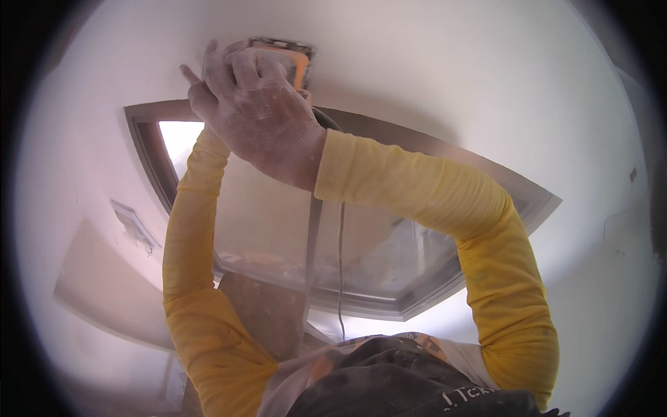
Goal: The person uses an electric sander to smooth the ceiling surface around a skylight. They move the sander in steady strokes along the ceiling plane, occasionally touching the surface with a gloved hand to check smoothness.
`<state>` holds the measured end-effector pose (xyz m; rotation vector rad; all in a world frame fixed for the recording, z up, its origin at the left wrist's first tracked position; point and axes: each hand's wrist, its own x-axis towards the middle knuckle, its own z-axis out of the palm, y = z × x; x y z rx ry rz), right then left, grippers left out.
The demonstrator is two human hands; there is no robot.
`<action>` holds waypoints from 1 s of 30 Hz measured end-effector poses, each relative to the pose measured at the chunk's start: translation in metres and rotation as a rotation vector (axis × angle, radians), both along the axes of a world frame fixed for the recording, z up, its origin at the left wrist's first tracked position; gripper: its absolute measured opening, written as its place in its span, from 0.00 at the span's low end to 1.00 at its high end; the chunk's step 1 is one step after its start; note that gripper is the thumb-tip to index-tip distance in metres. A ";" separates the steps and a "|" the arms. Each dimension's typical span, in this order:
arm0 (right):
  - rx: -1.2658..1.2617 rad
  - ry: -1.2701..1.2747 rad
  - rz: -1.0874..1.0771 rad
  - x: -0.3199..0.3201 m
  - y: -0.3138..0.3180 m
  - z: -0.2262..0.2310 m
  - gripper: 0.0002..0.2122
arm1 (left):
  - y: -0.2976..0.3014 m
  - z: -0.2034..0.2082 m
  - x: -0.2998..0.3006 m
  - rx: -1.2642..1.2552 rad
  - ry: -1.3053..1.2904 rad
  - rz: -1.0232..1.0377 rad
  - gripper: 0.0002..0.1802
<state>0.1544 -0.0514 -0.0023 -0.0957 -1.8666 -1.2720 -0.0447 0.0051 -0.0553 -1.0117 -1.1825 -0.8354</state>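
High on a pale wall, my right hand (267, 121) is closed over a corded power sander (301, 68) with an orange-and-grey body and a flat, squarish base. The base lies against or very close to the wall surface. Pale dust coats the back of the hand. My left forearm (198, 201) rises to the same spot, but the left hand is mostly hidden behind the right, so its grip cannot be made out. A dark power cord (341, 264) runs down from the tool between my arms.
Just below the sander is a brown-framed window (431, 149) with hazy panes, behind my arms. A brown panel (267, 306) stands at lower left of the window. A small pale frame with wires (133, 224) sits on the left wall; a small wall box (633, 174) is at right.
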 end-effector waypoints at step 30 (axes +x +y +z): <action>-0.464 0.752 -0.140 0.354 0.052 -0.069 0.40 | 0.000 0.017 0.045 -0.400 -0.016 -0.142 0.63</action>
